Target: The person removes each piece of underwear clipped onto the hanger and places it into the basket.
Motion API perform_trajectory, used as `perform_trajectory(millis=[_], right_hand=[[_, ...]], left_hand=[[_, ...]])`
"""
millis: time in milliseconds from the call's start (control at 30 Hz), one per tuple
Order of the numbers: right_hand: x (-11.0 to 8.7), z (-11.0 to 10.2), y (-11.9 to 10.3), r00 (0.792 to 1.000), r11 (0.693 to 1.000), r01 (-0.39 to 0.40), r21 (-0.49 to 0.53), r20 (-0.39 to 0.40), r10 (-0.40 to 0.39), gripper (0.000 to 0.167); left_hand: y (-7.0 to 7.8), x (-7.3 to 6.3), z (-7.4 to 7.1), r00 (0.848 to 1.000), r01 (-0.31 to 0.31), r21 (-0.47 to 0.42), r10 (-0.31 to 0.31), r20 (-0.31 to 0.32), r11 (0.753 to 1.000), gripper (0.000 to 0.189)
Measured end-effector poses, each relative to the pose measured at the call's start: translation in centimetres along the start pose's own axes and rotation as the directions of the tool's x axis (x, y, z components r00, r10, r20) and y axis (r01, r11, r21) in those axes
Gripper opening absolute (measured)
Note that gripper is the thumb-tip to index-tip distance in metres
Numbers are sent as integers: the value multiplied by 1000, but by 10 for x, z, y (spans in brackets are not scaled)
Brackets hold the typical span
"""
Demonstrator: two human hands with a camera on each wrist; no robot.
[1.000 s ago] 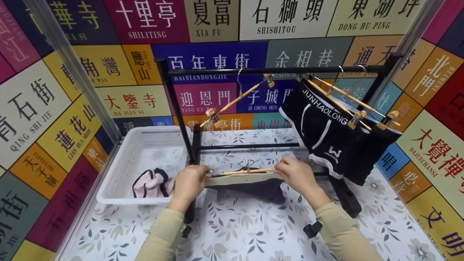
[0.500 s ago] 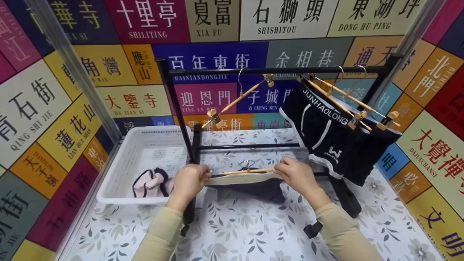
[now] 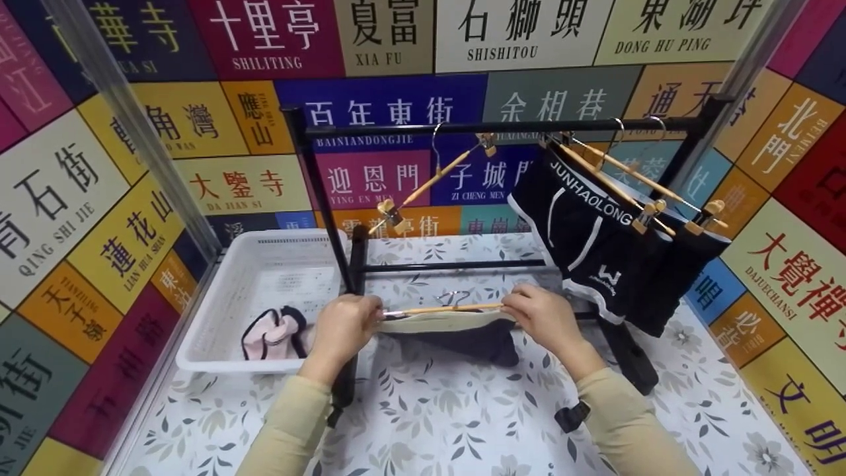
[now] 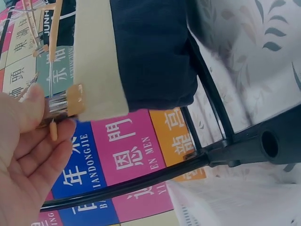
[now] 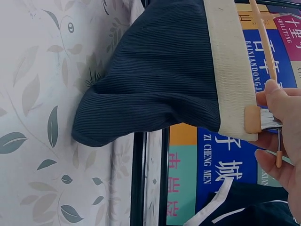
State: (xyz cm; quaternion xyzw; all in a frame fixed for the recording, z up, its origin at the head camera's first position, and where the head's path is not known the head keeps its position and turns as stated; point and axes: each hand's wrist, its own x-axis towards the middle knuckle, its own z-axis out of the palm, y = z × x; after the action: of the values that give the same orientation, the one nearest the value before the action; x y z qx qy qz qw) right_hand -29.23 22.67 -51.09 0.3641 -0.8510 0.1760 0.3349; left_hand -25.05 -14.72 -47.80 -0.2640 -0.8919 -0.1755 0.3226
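Between both hands hangs a clip hanger of pale wood, with dark navy underwear below it. The underwear's cream waistband is caught in a wooden clip that my left hand pinches between thumb and fingers. At the other end, my right hand pinches the second clip, which also bites the waistband. Ribbed navy cloth droops in the right wrist view. The hanger's metal hook stands free, apart from the rack's rail.
A black rack stands behind the hands. On it hang a bare clip hanger at left and black underwear on hangers at right. A white basket at left holds pink, black-edged cloth. A floral cloth covers the table.
Both hands keep their hold on the hanger's clips. The hanger and underwear have tilted and risen very slightly; the rack and basket have stayed in place.
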Motion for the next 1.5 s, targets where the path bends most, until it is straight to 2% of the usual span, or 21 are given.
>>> perform_trajectory(millis=[100,200,333,533,933,1167,1333,1500], right_hand=[[0,0,0,1000,1000,2,-8,-17,-2,12],[1,0,-1,1000,1000,4,-12,-27,-5,12],[1,0,-2,1000,1000,-2,-8,-22,2,12],[1,0,-3,1000,1000,-15,-3,-9,15,10],[0,1,-3,1000,1000,-25,-16,-12,25,10],[-2,2,-2,1000,999,-30,-11,-6,30,11],[-4,4,-2,1000,1000,-24,-11,-8,24,11],[-5,5,-2,1000,1000,-22,-8,-16,22,11]], left_hand=[[-2,0,0,999,-36,-5,36,-3,999,20],[-3,1,0,999,-36,-9,37,14,999,24],[-3,1,0,998,7,-36,-5,64,999,25],[-2,1,-3,988,66,-67,-56,146,996,26],[2,6,-12,967,149,-98,-124,223,984,23],[1,3,-8,966,148,-99,-122,229,984,21],[0,1,-5,964,164,-86,-141,226,983,20],[1,-1,-2,969,155,-70,-138,207,985,19]])
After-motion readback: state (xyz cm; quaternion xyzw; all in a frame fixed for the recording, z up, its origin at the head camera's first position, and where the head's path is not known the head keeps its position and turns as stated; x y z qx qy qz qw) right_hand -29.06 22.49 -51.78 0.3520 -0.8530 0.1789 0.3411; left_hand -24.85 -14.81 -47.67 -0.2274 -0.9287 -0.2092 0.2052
